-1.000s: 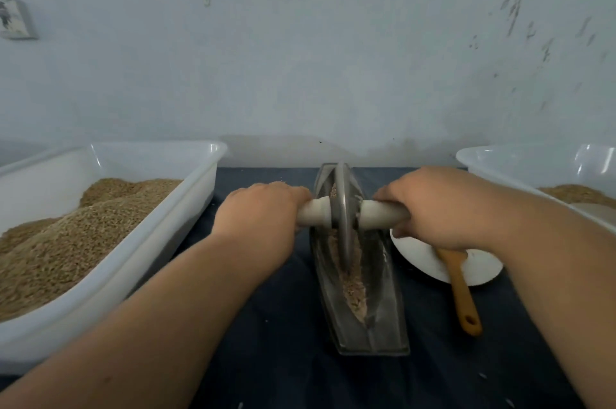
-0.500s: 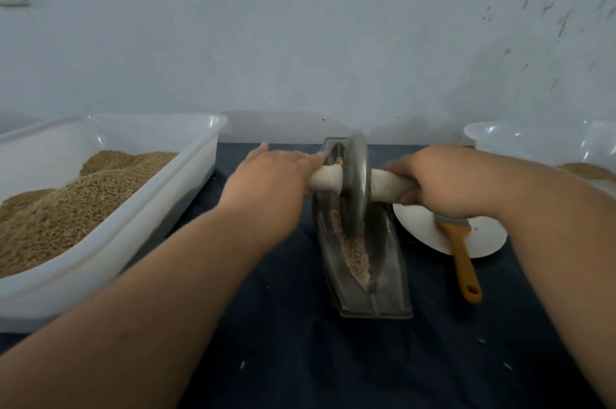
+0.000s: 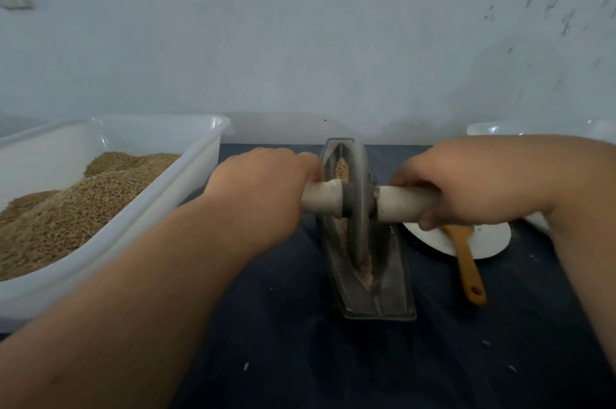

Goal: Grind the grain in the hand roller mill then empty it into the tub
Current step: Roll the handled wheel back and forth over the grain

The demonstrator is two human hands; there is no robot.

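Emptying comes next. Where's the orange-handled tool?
Head view: the tool lies right of the mill trough, its far end on the white plate beneath the right hand.

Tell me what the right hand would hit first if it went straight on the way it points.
The right hand grips the white handle and points left along it, so it would most likely meet the mill's steel wheel first, with the left hand beyond that. Depth is hard to judge.
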